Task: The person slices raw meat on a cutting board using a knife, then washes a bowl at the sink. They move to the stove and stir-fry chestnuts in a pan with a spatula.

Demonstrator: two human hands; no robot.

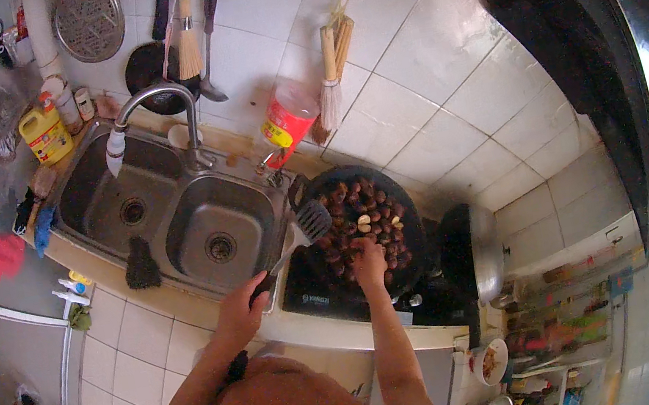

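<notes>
A dark round wok (410, 233) full of brown chestnuts (368, 195) sits on the black glass hob (313, 291). A few peeled or split pale pieces (363, 220) lie among them. My right hand (368, 259) reaches down into the wok at the chestnuts; its fingertips are partly hidden, and whether they pinch one cannot be told. My left hand (253, 298) is closed around the dark handle of a slotted spatula (290, 245). The spatula's slotted metal head is raised at the wok's left edge, over the gap beside the sink.
Left of the hob is a double-bowl steel sink (158, 230) with a curved faucet (157, 90). A dark scrubber (142, 265) lies on its front edge. A red-labelled plastic jar (290, 115) stands behind. A metal lid or pan (486, 252) is right of the wok.
</notes>
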